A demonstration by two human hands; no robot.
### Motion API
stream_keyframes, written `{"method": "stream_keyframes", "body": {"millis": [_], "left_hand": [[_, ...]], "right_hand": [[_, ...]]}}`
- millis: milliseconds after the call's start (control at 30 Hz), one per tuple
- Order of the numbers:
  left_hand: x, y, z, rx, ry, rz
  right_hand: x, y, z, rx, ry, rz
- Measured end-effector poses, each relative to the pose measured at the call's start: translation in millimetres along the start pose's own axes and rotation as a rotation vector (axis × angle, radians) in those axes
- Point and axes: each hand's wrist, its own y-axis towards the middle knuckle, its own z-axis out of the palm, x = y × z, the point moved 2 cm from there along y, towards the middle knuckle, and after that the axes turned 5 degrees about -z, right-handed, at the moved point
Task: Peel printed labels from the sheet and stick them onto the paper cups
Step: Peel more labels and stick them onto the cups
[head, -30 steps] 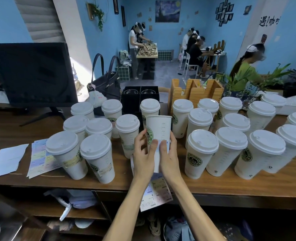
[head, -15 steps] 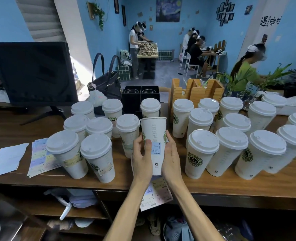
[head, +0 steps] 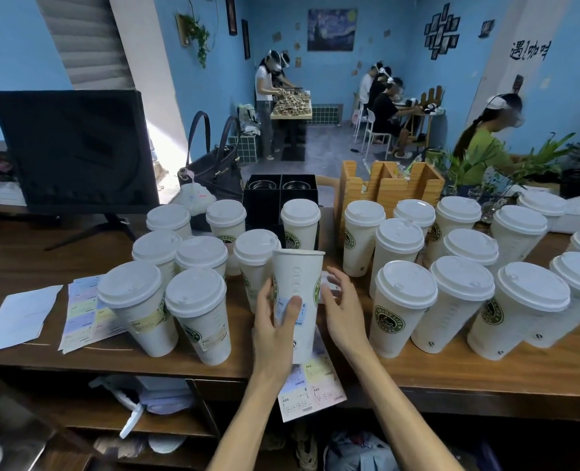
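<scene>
Left hand (head: 275, 321) grips the lidless cup (head: 297, 290), thumb pressing its label (head: 290, 311); right hand (head: 341, 309) spread at 3 o'clock.

Both bare forearms are extended forward and upward from the lower edge of the view. The left hand (head: 275, 324) is wrapped around a lidless paper cup (head: 299, 287), the thumb laid across its front. The right hand (head: 341, 305) is held just beside the cup, palm turned inward, fingers spread and lightly curved; contact cannot be determined.
</scene>
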Motion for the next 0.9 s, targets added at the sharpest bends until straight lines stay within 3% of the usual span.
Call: {"method": "stream_keyframes", "body": {"millis": [233,533,700,900], "left_hand": [[10.7,-11.2,-11.5,-0.012,0.0,-0.001],[20.9,-10.0,-27.0,-0.044,0.011,-0.025],[23.7,-12.4,-30.5,-0.051,0.016,-0.032],[22.0,-13.5,-28.1,-0.03,0.024,-0.005]], "right_hand": [[-34.6,45.6,15.0,0.088,-0.494,0.146],[-58.6,63.4,31.7,0.175,-0.671,0.168],[-54.9,59.8,30.4,0.106,-0.685,0.204],[-7.3,47.2,17.6,0.015,-0.417,0.204]]}}
